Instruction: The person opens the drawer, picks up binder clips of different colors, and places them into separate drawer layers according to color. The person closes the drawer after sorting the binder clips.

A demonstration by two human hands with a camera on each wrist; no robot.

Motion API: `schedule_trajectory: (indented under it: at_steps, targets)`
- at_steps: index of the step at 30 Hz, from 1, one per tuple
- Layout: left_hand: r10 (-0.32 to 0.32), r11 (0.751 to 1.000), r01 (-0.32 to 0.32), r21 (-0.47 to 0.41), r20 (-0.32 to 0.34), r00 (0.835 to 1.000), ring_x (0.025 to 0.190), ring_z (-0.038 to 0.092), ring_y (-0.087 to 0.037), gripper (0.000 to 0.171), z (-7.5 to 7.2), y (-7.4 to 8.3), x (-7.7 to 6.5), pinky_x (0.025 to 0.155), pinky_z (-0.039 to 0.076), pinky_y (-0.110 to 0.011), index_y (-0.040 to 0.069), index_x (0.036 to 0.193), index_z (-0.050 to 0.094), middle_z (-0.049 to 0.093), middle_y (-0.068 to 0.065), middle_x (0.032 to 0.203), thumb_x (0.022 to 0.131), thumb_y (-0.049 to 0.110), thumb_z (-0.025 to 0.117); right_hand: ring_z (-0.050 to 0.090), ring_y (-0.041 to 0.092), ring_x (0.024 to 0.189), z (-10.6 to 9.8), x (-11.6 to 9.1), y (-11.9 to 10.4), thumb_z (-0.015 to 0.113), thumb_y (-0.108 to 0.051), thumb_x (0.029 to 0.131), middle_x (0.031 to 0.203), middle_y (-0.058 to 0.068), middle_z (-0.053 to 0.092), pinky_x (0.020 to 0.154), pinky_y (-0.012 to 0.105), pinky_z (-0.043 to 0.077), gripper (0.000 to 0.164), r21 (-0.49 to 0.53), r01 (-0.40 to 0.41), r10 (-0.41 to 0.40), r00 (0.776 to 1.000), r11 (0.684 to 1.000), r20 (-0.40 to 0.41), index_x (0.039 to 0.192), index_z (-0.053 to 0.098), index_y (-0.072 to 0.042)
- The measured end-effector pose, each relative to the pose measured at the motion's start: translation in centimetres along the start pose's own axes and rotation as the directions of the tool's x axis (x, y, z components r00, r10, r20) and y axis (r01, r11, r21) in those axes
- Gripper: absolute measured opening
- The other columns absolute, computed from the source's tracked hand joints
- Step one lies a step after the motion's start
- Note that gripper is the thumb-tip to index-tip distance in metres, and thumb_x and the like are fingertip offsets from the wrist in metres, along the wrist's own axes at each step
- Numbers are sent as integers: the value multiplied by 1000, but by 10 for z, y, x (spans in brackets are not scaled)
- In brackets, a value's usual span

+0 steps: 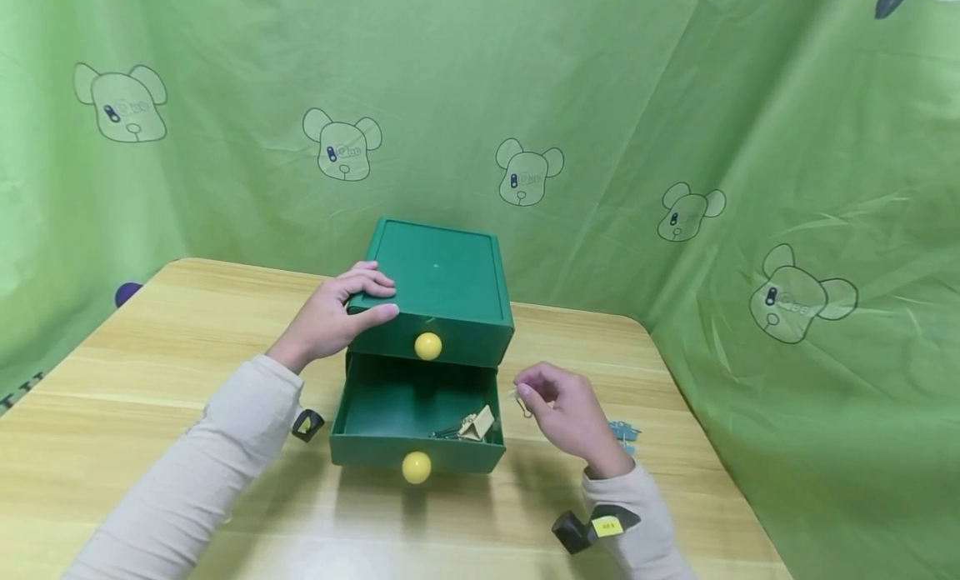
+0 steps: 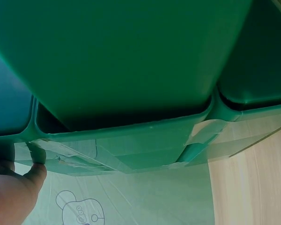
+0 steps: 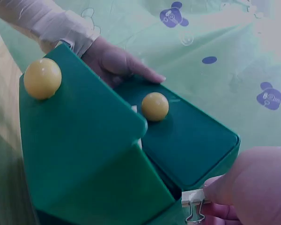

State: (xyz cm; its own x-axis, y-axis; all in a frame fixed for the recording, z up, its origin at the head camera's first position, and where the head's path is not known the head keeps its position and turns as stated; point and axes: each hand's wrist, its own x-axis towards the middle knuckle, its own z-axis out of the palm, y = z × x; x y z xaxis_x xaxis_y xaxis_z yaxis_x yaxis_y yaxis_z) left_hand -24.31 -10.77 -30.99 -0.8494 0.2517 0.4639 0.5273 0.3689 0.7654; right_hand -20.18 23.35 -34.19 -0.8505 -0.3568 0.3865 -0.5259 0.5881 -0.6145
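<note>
A green two-drawer box (image 1: pixel 442 263) stands on the table, its lower drawer (image 1: pixel 375 397) pulled out and its upper one closed. My left hand (image 1: pixel 330 313) rests on the box's top left front corner, fingers over the top and thumb by the front edge. To the right of the open drawer, my right hand (image 1: pixel 566 409) pinches a pale binder clip (image 3: pixel 193 197) with wire handles between thumb and fingers. Inside the drawer, at its right front, lies a cream binder clip (image 1: pixel 477 424) with dark wire-like pieces beside it.
Yellow round knobs (image 1: pixel 428 347) stick out from both drawer fronts. Several small blue clip-like things (image 1: pixel 624 431) lie on the wooden table (image 1: pixel 150 380) behind my right wrist, partly hidden. A green printed cloth (image 1: pixel 450 88) hangs around the back and sides.
</note>
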Motion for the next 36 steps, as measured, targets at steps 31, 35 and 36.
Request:
schedule_trajectory:
  at_steps: [31,35,36]
  targets:
    - [20,1000,-20,-1,0,1000,142,27,-21,30,0,1,-1,116,16,-48,3,113,70,60,-8,127,88,20,72,57,12,66,15,17,-33,67,-3,90,80,-3,65,60,28,51,4,68,126,-127,992,990,21,94,67,-3]
    - [39,999,-39,7,15,999,144,22,-19,33,0,-2,-3,116,13,-51,4,117,68,56,-7,134,88,21,71,58,12,67,16,16,-29,68,-5,90,81,-2,64,62,28,51,5,69,110,-109,994,992,-13,94,67,-3]
    - [42,999,-43,16,19,999,145,21,-19,35,0,-2,-4,116,13,-52,6,119,67,54,-6,137,89,23,71,58,13,67,17,16,-28,68,-5,90,81,-2,64,62,28,52,5,75,100,-99,995,992,-27,94,67,-3]
